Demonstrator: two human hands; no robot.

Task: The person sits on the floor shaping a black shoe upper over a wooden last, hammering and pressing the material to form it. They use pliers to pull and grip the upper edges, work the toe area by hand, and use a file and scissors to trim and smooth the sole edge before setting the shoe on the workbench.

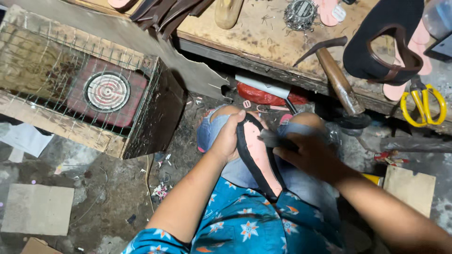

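While left hand (229, 136) grips the pink sole (258, 157) on the knees | right hand (308, 155) closed on a blurred tool (273, 139) beside it | steady strokes seem best.

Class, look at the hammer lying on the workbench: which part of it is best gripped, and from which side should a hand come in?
Grip the hammer around the middle of its brown wooden handle, reaching from the knee side of the wooden workbench. The handle lies slanted, its lower end overhanging the bench edge toward the person, with bare room around it. The dark curved head points up-left toward the bench's middle, awkward to hold; the yellow scissors lie clear to the right.
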